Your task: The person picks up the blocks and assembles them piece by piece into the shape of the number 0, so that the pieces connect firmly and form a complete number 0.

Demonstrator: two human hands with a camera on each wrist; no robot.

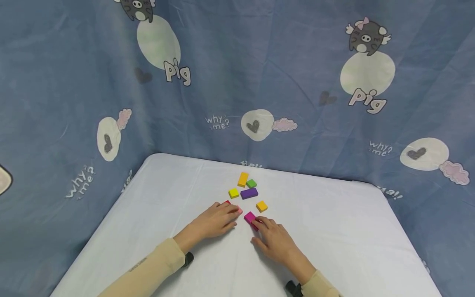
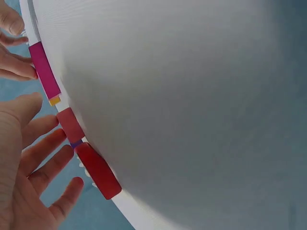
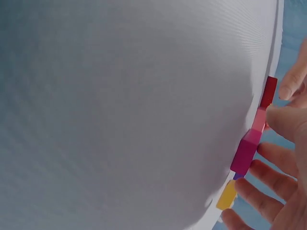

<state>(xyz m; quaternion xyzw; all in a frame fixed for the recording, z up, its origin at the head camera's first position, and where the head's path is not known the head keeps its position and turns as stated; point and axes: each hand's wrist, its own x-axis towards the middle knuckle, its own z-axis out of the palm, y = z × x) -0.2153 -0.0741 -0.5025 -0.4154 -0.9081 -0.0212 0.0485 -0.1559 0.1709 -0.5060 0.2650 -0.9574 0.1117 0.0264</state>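
My left hand [image 1: 215,218] reaches over two blocks, its fingers spread and fairly straight. In the left wrist view its fingertips are right at a pink block [image 2: 71,125] and a longer red block [image 2: 99,171]. From the head, the hand mostly covers both. On the right, my right hand [image 1: 276,241] touches a magenta block [image 1: 250,218] with extended fingertips, its thumb held apart. The right wrist view shows those fingers along the far side of the magenta block [image 3: 246,152]. Neither hand's fingers are curled round a block.
Just beyond the hands lie a purple block [image 1: 249,193], a yellow block [image 1: 233,193], a small orange block [image 1: 261,206], a longer orange block [image 1: 243,180] and a green block [image 1: 251,183]. A white cloth covers the table [image 1: 334,231]. Behind hangs a blue printed curtain [image 1: 222,82].
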